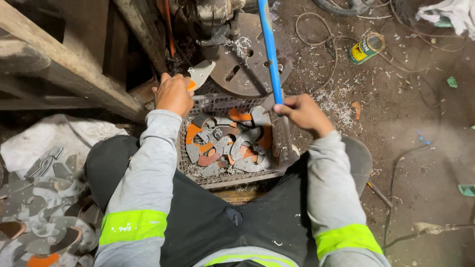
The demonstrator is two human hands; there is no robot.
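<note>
– What are the hands doing?
– The left hand [173, 94] pinches a flat metal piece [200, 74] against the round drill plate [247, 64]. The right hand [303, 112] is closed on the blue lever [270, 49].
– What comes next?
– Probably a steady pull. The crate [232, 143] of pieces sits just below both hands.

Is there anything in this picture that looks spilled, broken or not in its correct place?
Yes. Metal shavings lie scattered on the dirty floor right of the crate, and a tin can lies tipped on its side among loose wires. The left hand holds a flat metal piece; the right hand grips a blue lever.
</note>
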